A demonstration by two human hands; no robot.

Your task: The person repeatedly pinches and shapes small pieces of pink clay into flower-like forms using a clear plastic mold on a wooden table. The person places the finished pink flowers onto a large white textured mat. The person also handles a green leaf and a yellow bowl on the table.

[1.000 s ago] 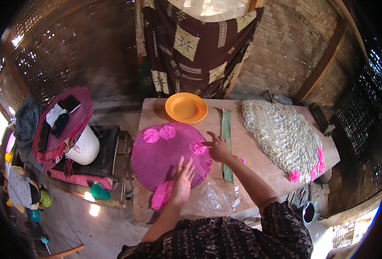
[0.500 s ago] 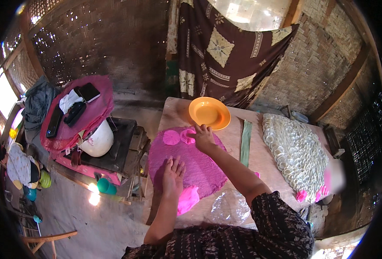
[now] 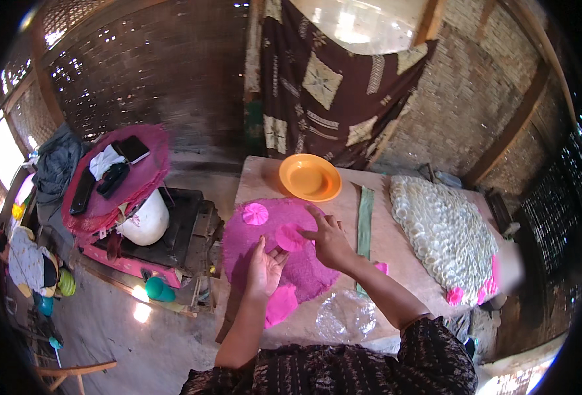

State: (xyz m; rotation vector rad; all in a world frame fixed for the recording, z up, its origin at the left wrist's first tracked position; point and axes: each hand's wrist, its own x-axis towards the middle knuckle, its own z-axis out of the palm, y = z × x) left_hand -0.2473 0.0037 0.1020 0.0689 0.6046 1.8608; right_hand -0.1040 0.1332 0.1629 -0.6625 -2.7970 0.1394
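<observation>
Woven-panel wall [image 3: 481, 72] behind, brown patterned cloth [image 3: 347, 105] hung on it; below, a pale worktop [image 3: 258, 174] w/ a round magenta mat [image 3: 307, 273]. Orange dish [image 3: 310, 178] sits just beyond the mat, green strip [image 3: 364, 227] to its R.

Pink disc [image 3: 291, 237] is over the mat's middle, b/w the two hands. R hand [image 3: 329, 243] seems to pinch its R edge, thumb lapping the face; L hand [image 3: 266, 268] is palm-up, fingers loosely curled, tips at or just under the near edge, not clamped. Can't tell how firmly either bears on it.

To do it well (my judgement): pinch lightly, rim only, as thin stuff prob. creases; let L fingertips support from below & turn the disc w/ small shifts; keep the R wrist clear of the pink rosette [image 3: 255, 214] at the mat's upper L, and don't drag the folded pink piece [image 3: 281, 307] near the L forearm.

Vs ½ sec ago: R hand was at the mat's far side, fingers on a rosette right next to the other one. Now only one rosette lies there; R hand has come nearer the body w/ the disc, and L hand, then well apart, is close beside it.
</observation>
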